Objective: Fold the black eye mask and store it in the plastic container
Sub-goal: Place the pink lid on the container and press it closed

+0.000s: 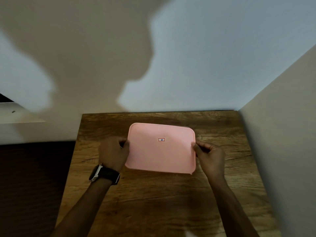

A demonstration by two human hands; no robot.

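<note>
Pink lid (160, 149) hides container; left hand (114, 152) & right hand (211, 155) grip closed on lid edges.

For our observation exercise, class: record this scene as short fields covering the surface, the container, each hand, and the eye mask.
surface: wooden table
container: pink lid on top, small label at its centre
left hand: grips lid's left edge, wristwatch on the wrist
right hand: grips lid's right edge
eye mask: not visible

Dim, soft picture; large shadow (89, 53) darkens the wall (213, 57).
</note>
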